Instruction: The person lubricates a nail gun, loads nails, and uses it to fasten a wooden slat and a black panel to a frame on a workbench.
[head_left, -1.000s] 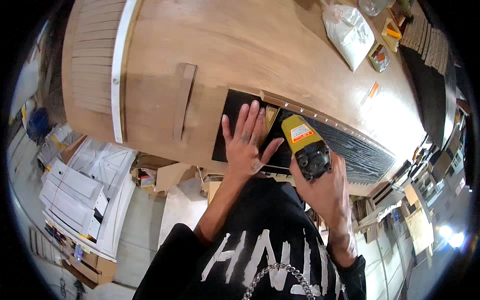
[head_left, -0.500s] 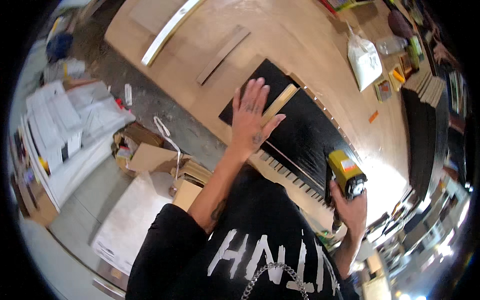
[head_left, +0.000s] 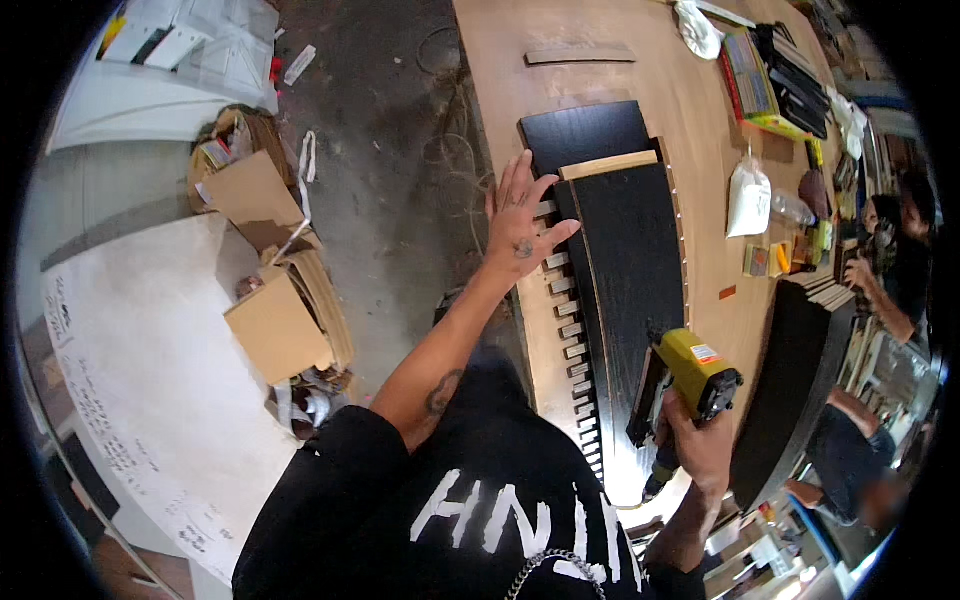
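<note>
Left hand [head_left: 520, 225] spread flat on the near edge of a black curved panel [head_left: 625, 270]; right hand [head_left: 700, 445] wrapped around a yellow nail gun [head_left: 685, 385].

Gun's nose and the right fingertips hidden behind the tool body; panel's lower end lost under the arm and shirt. Bare wood worktable [head_left: 530, 90] open beyond the panel, concrete floor free to the left past the cardboard boxes [head_left: 275, 320]. Glossy black face, pale slats [head_left: 565, 315] ribbing its near edge, light wood strip [head_left: 608, 165] across the top.

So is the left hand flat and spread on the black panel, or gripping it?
Spread flat: the left hand rests palm-down, fingers fanned, over the edge of the black panel, not curled around it.
</note>
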